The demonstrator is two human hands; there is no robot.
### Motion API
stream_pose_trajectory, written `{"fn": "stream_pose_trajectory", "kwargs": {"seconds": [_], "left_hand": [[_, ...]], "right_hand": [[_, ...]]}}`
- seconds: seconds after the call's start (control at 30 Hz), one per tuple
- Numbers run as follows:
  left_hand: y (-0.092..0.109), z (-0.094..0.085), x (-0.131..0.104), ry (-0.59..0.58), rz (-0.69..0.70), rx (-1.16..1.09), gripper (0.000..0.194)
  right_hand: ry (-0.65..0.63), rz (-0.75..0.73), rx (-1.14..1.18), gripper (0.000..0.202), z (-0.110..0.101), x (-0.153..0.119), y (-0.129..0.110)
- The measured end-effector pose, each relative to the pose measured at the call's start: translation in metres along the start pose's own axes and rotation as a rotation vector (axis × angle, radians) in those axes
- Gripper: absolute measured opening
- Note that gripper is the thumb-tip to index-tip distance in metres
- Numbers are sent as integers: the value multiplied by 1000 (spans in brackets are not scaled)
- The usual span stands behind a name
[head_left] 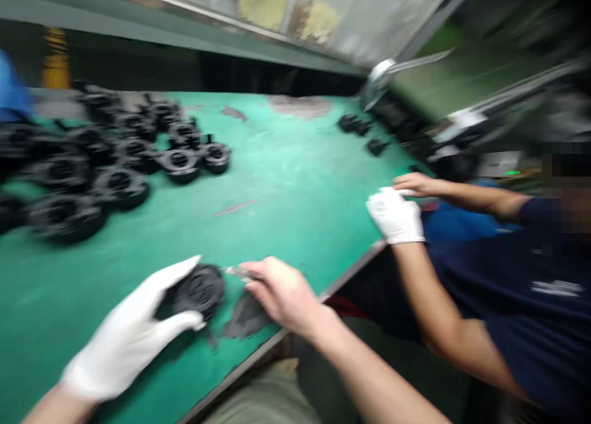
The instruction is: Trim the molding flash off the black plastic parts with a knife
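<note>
My left hand (133, 332), in a white glove, grips a round black part (201, 290) near the front edge of the green table, fingers behind it and thumb at its near side. Bare, my right hand (284, 292) is closed on a thin metallic tool (242, 272). The tool's tip points left and is close to the part's right rim; blur hides whether they touch. A dark worn patch (247, 316) shows on the tabletop beneath my right hand.
Several similar black parts (122, 187) stand at the left and back left of the green table (295, 196). A few small black pieces (354, 124) lie at the back right. At the right, a person (498, 288) has both hands over the table's edge.
</note>
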State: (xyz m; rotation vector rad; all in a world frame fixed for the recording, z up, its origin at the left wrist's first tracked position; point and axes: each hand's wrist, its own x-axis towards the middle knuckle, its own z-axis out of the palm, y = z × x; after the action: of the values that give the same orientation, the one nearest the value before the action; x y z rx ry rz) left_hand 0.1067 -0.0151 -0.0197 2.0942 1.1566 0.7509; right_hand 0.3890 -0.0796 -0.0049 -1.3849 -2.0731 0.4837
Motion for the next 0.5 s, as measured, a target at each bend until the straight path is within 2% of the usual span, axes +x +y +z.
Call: {"fn": "stream_pose_trajectory", "kwargs": {"seconds": [0.03, 0.1, 0.17, 0.3, 0.33, 0.5], "left_hand": [[-1, -4, -3, -58, 20, -35, 70], [-7, -8, -5, -97, 11, -87, 75], [-12, -9, -5, -98, 3, -119, 78], [-10, -5, -2, -125, -5, -69, 121], [-9, -3, -1, -124, 10, -46, 126], [-10, 3, 2, -103, 50, -2, 108]], "right_hand": [[-8, -19, -6, 28, -3, 1, 0], [-76, -44, -25, 32, -6, 6, 4], [-148, -116, -45, 31, -9, 11, 9], [-170, -211, -160, 27, -16, 23, 6], [-170, -224, -185, 26, -18, 25, 4], [-174, -286, -308, 17, -22, 39, 4]]}}
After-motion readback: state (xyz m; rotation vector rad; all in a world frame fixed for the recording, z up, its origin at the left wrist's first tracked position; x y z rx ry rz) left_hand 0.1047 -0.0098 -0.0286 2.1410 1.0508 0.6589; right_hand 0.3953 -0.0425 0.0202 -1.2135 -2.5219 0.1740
